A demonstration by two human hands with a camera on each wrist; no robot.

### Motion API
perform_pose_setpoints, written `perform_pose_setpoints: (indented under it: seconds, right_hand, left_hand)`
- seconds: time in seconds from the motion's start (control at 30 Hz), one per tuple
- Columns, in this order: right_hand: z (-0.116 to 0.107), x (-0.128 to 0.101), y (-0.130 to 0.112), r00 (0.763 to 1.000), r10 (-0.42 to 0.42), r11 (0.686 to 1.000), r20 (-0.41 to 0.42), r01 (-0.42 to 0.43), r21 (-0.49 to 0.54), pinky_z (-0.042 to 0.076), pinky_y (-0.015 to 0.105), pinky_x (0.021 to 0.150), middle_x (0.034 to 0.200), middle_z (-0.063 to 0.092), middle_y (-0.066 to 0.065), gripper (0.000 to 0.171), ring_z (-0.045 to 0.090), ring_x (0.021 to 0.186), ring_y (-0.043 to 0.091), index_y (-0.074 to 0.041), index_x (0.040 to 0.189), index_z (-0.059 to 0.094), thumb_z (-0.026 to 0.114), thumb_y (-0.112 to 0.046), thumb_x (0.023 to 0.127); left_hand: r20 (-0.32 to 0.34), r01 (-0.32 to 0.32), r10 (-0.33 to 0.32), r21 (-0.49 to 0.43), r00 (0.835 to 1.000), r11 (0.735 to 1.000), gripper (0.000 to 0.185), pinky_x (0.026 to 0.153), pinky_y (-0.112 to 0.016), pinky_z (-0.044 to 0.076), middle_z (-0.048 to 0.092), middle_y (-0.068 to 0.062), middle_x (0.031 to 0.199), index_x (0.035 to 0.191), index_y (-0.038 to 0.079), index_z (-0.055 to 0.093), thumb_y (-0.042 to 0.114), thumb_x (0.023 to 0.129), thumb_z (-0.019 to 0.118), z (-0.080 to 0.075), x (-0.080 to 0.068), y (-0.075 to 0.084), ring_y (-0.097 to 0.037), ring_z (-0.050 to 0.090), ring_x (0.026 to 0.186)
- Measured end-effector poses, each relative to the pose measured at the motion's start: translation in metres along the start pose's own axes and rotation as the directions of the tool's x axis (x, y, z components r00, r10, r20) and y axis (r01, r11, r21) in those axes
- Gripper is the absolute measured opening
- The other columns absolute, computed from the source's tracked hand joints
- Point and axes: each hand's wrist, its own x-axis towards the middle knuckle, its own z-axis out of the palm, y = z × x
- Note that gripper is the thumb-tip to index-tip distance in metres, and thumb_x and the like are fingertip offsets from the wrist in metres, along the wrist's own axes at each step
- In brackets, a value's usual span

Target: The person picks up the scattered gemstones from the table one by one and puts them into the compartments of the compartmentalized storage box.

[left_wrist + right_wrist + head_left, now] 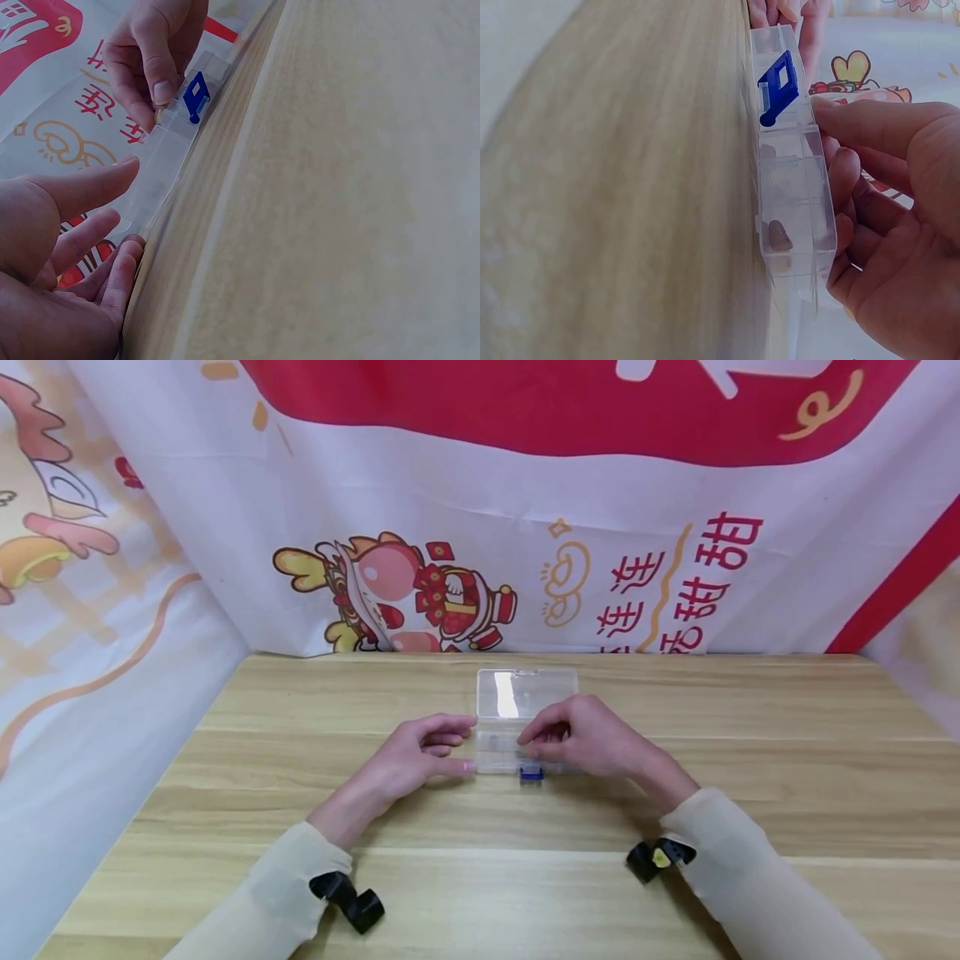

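Clear plastic organiser box (501, 752) lies open near the middle of the wooden table (750, 760), its lid (527, 693) folded back flat toward the printed backdrop (525, 527); its long axis runs left to right across the person's front, and the blue latch (531, 773) on the near edge points toward the person; much of the tray's right half is covered by the right hand (581, 739) in the head view, and the dividers are hard to make out through the glare; the right wrist view shows one small brownish piece (780, 235) in a compartment, what it is too blurred to tell; the left hand (420, 753) rests at the box's left end, fingers loosely apart, thumb tip touching the near corner; the right hand's fingers are curled over the tray's top, fingertips (838, 161) pressed on its rim; whether they pinch anything small I cannot tell.
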Motion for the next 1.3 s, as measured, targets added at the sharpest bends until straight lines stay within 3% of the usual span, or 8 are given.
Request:
perform_pose_setpoints:
  seconds: [0.67, 0.97, 1.3]
  right_hand:
    - [-0.011, -0.009, -0.005, 1.0, -0.019, 0.998, -0.009, 0.018, -0.058, 0.057, 0.032, 0.079, 0.101, 0.076, -0.007, 0.019, 0.063, 0.091, 0.019, -0.021, 0.116, 0.081, 0.08, -0.019, 0.096]
    - [-0.033, -0.017, 0.014, 0.997, -0.07, 0.996, -0.025, 0.068, -0.063, 0.054, 0.028, 0.074, 0.099, 0.076, -0.005, 0.02, 0.062, 0.088, 0.021, -0.018, 0.114, 0.081, 0.082, -0.018, 0.094]
    - [-0.055, -0.027, 0.035, 0.997, -0.053, 0.998, -0.059, 0.051, -0.041, 0.054, 0.027, 0.073, 0.095, 0.078, -0.002, 0.019, 0.064, 0.087, 0.022, -0.015, 0.114, 0.08, 0.081, -0.018, 0.094]
  left_hand:
    - [-0.002, 0.001, -0.001, -0.012, 1.0, 1.0, 0.06, 0.124, -0.046, 0.044, 0.065, -0.001, 0.147, 0.145, 0.025, 0.065, 0.019, 0.09, 0.087, 0.0, -0.001, -0.001, -0.023, 0.057, 0.137]
    - [-0.007, -0.006, 0.006, -0.013, 1.0, 1.0, 0.06, 0.123, -0.046, 0.044, 0.065, -0.002, 0.146, 0.144, 0.024, 0.065, 0.017, 0.089, 0.087, 0.0, 0.0, -0.001, -0.023, 0.057, 0.136]
    - [-0.003, -0.008, 0.008, -0.016, 1.0, 1.0, 0.06, 0.123, -0.045, 0.045, 0.065, -0.002, 0.146, 0.144, 0.023, 0.065, 0.016, 0.089, 0.087, 0.001, -0.001, 0.0, -0.024, 0.057, 0.135]
